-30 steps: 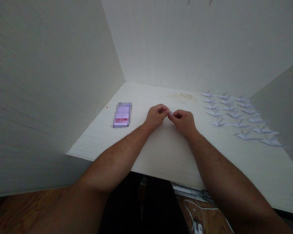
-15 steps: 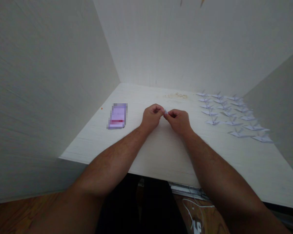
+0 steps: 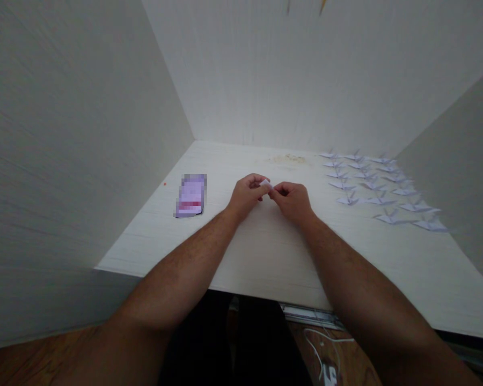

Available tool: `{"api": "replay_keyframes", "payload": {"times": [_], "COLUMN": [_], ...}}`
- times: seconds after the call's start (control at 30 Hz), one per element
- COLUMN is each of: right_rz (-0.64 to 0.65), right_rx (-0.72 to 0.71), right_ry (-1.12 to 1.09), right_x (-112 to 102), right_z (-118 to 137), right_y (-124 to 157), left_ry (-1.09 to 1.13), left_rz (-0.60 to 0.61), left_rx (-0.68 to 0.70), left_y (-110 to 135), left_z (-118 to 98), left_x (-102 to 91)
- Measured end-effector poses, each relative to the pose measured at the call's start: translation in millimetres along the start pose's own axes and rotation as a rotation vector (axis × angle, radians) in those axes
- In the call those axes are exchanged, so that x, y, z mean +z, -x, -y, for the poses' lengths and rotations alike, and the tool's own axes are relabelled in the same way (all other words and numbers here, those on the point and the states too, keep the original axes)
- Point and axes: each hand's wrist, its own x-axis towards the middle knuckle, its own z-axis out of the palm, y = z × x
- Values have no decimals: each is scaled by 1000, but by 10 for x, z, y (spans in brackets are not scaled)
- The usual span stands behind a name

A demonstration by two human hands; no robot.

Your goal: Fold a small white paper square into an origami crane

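A small folded piece of white paper is pinched between my two hands above the middle of the white table. My left hand grips its left side, thumb on top and fingers partly behind it. On the right, my right hand pinches the paper's edge between thumb and fingertips. The exact folds are too small to make out. Rows of several white origami cranes stand on the table to the right of my right hand.
A phone with a purple, pixelated screen lies on the table at the left. Pale walls enclose the table at the back and both sides. A brownish stain marks the table near the back wall. White cables lie on the wooden floor below.
More of the paper shows between my fingers now, as my left fingers have shifted around it. The view has tilted slightly; the phone and cranes stay in place on the table.
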Motion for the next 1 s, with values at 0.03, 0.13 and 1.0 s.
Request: {"api": "replay_keyframes", "payload": {"times": [0.03,0.13,1.0], "right_rz": [11,27,-145], "right_rx": [-6,-21,77], "right_ry": [8,24,-458], "right_x": [1,5,16], "right_z": [4,20,67], "right_y": [3,16,-16], "left_ry": [-12,-33,206], "left_rz": [19,29,-44], "left_rx": [-2,17,-92], "left_y": [-4,-22,68], "left_z": [8,44,-58], "left_x": [-7,-28,92]}}
